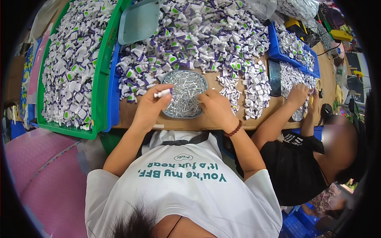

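Observation:
My left hand (152, 104) pinches a small white-and-purple plastic part (162, 93) between thumb and fingers, beside the left rim of a round bowl (182, 117). Thin silvery metal pins (184, 89) fill that bowl. At its right rim my right hand (217, 106) has its fingers bent together, tips down by the pins; whatever they hold is hidden. Beyond the bowl spreads a large heap of white-and-purple parts (198, 39), some with green patches. Small white parts (256, 89) lie to the right of my right hand.
A green crate (102, 75) full of similar parts stands at the left, against a blue crate (114, 99). A pale blue tray (139, 23) rests on the heap. Rightward are a dark phone-like slab (274, 77), a blue bin (293, 56) and a co-worker's hands (299, 94).

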A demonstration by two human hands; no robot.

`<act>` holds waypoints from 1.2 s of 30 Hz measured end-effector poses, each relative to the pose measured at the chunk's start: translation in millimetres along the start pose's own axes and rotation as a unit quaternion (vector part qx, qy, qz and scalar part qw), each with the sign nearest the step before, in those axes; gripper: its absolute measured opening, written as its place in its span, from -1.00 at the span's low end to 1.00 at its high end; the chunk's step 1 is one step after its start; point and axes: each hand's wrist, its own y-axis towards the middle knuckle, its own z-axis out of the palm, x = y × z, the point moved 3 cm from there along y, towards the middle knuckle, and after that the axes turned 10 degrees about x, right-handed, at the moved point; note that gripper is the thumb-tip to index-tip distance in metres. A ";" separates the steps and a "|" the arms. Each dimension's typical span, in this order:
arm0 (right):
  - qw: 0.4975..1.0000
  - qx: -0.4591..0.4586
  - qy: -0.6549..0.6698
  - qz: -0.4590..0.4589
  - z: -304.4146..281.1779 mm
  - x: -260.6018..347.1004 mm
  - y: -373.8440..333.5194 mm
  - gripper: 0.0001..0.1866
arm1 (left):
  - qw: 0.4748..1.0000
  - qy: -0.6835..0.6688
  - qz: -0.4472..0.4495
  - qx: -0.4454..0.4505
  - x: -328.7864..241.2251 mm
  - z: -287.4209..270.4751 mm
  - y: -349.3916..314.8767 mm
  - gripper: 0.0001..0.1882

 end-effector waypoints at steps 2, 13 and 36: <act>0.999 -0.012 -0.046 -0.022 11.3 5.8 7.5 -0.85 | 1.000 -0.008 0.000 0.013 6.3 2.7 -0.6 -0.73; 0.977 -0.078 0.198 0.023 -13.8 8.5 14.1 -0.90 | 0.996 -0.040 -0.076 0.020 36.6 6.1 3.8 -0.76; 0.915 -0.114 0.381 0.070 -2.0 27.0 8.7 -0.90 | 0.997 -0.077 -0.024 0.008 23.0 20.2 10.5 -0.78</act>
